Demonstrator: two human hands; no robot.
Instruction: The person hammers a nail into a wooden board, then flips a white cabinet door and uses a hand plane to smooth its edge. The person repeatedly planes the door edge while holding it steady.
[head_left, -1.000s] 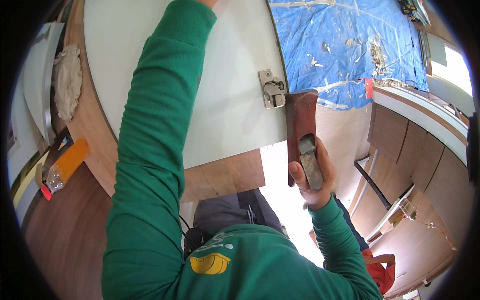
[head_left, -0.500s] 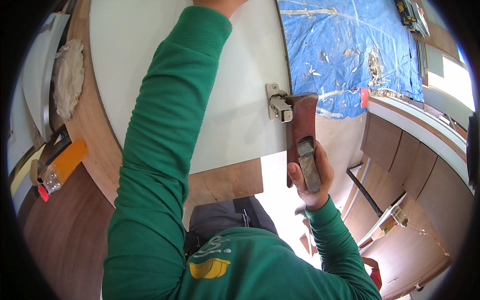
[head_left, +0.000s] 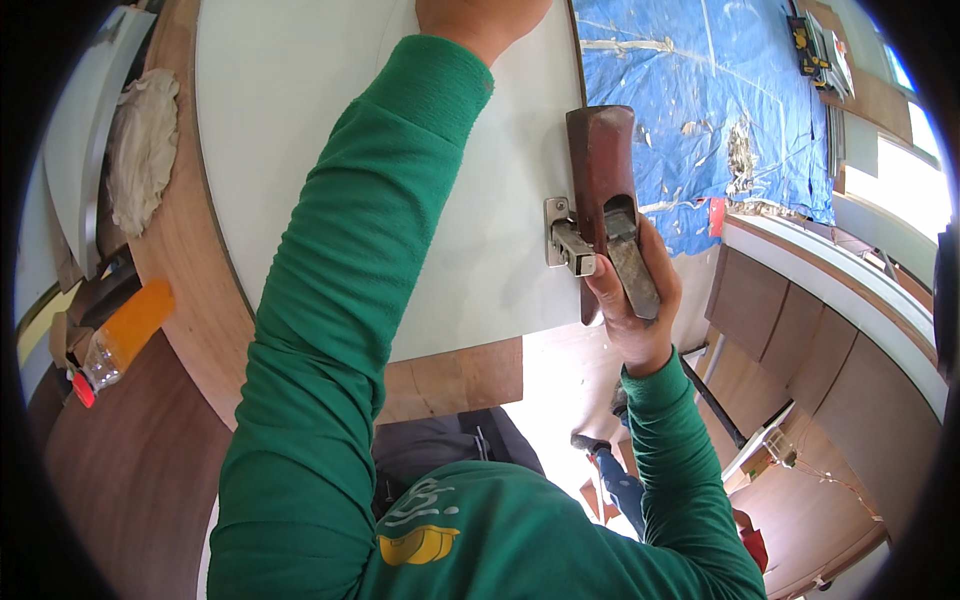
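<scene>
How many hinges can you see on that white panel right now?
1: a metal hinge sits on the white panel's right edge, right beside the wooden hand plane in the right hand. The left arm covers part of the panel, so others may be hidden.

Brown wooden bench (head_left: 190, 270) is carrying a white panel (head_left: 300, 150) lying flat, metal hinge (head_left: 562, 238) sitting at its right edge. A crumpled rag (head_left: 143, 148) is lying far left on the bench. An orange bottle (head_left: 120, 335) is sitting near left, off the bench.
</scene>
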